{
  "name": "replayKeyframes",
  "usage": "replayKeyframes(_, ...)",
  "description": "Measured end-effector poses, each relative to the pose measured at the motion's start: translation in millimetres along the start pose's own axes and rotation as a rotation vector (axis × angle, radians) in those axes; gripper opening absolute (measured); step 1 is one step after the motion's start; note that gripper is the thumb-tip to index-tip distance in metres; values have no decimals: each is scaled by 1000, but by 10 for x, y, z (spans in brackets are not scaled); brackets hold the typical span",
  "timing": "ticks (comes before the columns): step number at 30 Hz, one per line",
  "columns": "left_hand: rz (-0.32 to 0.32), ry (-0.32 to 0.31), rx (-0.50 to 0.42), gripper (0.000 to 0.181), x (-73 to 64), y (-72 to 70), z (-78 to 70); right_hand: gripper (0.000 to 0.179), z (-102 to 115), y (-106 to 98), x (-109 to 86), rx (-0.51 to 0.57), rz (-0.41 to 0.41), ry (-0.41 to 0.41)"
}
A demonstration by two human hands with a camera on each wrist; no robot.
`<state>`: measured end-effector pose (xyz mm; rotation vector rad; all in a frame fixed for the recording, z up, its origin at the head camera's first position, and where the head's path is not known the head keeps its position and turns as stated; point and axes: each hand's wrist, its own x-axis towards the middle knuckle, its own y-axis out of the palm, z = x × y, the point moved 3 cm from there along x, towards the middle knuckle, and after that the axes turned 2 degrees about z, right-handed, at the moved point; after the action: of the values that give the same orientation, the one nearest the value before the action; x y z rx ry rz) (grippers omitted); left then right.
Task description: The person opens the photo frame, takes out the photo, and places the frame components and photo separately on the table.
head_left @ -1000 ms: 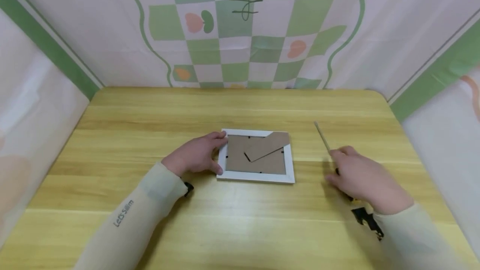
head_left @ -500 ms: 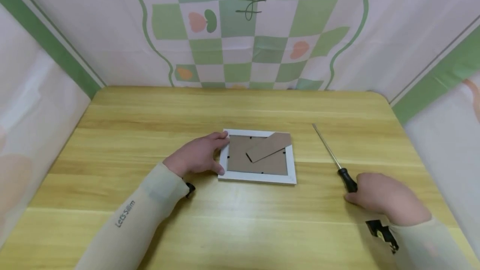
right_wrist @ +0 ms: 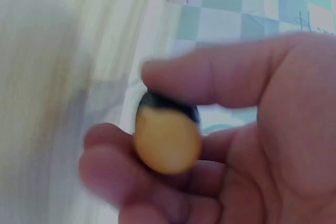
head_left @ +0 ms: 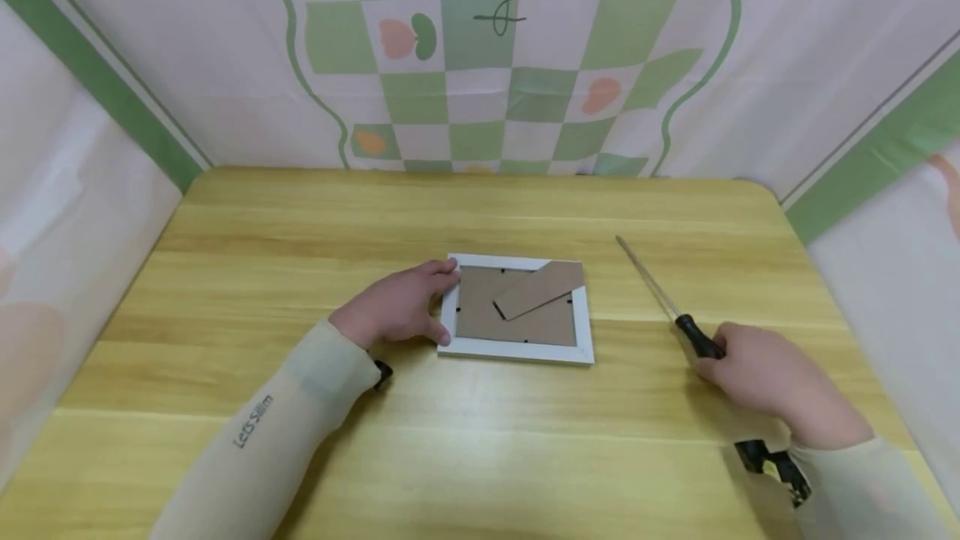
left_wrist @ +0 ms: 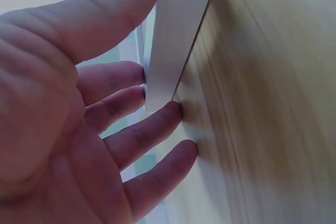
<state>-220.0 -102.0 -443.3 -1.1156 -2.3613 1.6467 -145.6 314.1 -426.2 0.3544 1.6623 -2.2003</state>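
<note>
The left hand [head_left: 401, 304] was spread and fairly straight-fingered, touching the nearest short side of a white picture frame [head_left: 517, 351], with the thumb at one corner and the foremost fingers at the other. In the left wrist view, the two remaining fingers extended past the frame's edge toward the worktop [head_left: 487, 448]; whether they touched it could not be told. The frame lay back side up, just to the right of the left hand and well apart from the right hand [head_left: 768, 373]. Its brown backing board [head_left: 476, 315] faced up, with small dark tabs [head_left: 458, 309] around its edge and a slanted brown stand [head_left: 542, 290] lying across it, the wide end away from the left hand.

The right hand gripped a screwdriver [head_left: 696, 336] by its black handle, fingers curled beneath and thumb pressed along it; the butt, facing back toward the wrist, was yellow. The metal shaft pointed forward and leftward from that hand, its tip beyond the frame's right side and not touching it.

Pale sleeves covered both arms, the left sleeve [head_left: 300, 415] bearing dark lettering. Beyond both hands hung a green-and-white checked cloth [head_left: 480, 98].
</note>
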Motion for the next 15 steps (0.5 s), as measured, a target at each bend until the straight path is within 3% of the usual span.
replayKeyframes(4, 1, -8, -1, 93, 2, -9, -6, 28, 34, -46, -9, 99, -38, 1)
replayKeyframes(8, 9, -22, -3, 93, -5, -15, -4, 31, 85, -51, -9, 297, -80, -18)
replayKeyframes(12, 12, -25, -5, 93, -5, -11, -3, 26, 97, -78, -16, 551, -229, -131)
replayKeyframes(15, 13, -25, -12, 93, -6, -6, -9, 20, 93, -92, -31, 758, -309, -269)
